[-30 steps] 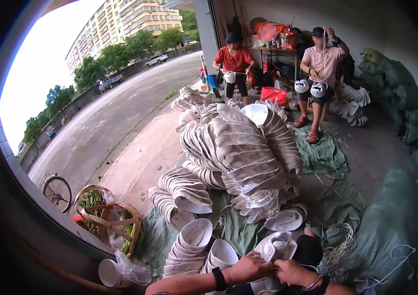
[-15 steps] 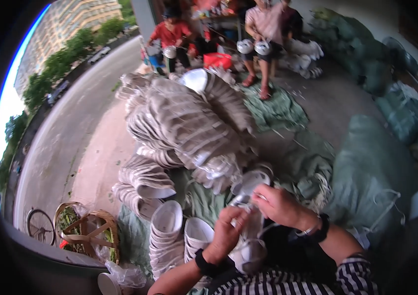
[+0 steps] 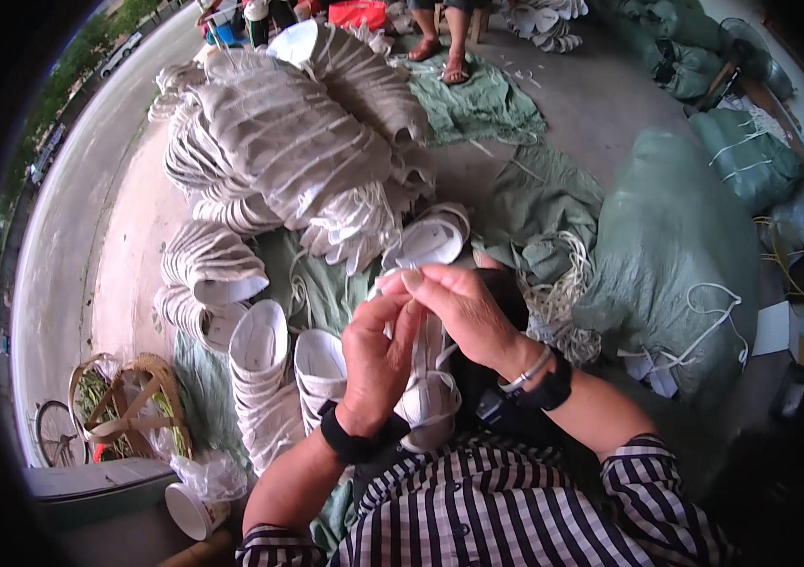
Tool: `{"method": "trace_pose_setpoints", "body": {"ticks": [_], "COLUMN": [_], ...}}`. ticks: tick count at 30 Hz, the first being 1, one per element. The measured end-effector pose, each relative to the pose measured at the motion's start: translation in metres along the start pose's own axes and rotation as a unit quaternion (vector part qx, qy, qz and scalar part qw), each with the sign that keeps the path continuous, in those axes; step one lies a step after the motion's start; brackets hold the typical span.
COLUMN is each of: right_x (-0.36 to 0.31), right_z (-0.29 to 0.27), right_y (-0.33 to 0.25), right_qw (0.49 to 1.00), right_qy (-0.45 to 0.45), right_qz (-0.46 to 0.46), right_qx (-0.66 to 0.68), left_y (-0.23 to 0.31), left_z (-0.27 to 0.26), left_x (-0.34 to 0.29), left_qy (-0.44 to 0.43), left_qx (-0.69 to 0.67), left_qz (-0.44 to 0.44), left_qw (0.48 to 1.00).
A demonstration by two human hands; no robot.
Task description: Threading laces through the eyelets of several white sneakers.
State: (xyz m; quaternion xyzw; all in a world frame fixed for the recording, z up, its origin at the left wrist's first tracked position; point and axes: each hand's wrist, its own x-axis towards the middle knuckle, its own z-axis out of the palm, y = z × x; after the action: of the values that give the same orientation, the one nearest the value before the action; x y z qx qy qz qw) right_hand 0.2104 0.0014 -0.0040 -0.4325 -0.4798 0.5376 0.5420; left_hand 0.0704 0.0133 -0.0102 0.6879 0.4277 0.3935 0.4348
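My left hand [image 3: 377,352] and my right hand [image 3: 466,308] meet in front of my chest, thumbs and fingers pinched close together. What lies between their fingertips is too small to make out. Just beneath, a whitish canvas shoe upper [image 3: 428,404] rests against my lap, with pale strips running up from it toward my fingers; my hands partly hide it. Beyond my fingertips lies another white upper [image 3: 428,240]. To the left of my left hand stand nested stacks of such uppers, one taller stack [image 3: 258,342] and one shorter stack [image 3: 319,359].
A large heap of bundled uppers [image 3: 293,142] lies ahead on green sheeting. At right stand a bulging green sack [image 3: 676,255] and a tangle of white cord [image 3: 561,307]. A woven basket [image 3: 142,406] and paper cup [image 3: 196,510] are at lower left. A co-worker's sandalled feet [image 3: 456,70] show beyond.
My view has tilted down, so the heap and sack appear higher and the co-workers' upper bodies have left the picture. My hands have come closer together, still pinching.
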Motion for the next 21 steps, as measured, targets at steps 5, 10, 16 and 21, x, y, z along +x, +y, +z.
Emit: {"method": "trace_pose_setpoints", "body": {"ticks": [5, 10, 16, 21], "right_x": [0.014, 0.063, 0.154, 0.147], "right_z": [-0.01, -0.069, -0.205, -0.256], "right_y": [0.013, -0.003, -0.176, -0.313], "right_qw": [0.982, 0.953, 0.969, 0.949], "right_qy": [0.075, 0.122, 0.199, 0.259], "right_qz": [0.075, 0.196, 0.015, -0.18], "right_qx": [0.158, 0.197, 0.145, -0.002], "left_y": [-0.018, -0.03, -0.029, -0.031], "left_z": [-0.019, -0.034, -0.033, -0.031], "left_x": [-0.025, -0.04, -0.041, -0.043], "left_qy": [-0.07, -0.202, -0.208, -0.217], "left_qx": [0.308, 0.278, 0.297, 0.311], "left_qz": [0.137, 0.072, 0.064, 0.059], "left_qw": [0.939, 0.936, 0.93, 0.923]}}
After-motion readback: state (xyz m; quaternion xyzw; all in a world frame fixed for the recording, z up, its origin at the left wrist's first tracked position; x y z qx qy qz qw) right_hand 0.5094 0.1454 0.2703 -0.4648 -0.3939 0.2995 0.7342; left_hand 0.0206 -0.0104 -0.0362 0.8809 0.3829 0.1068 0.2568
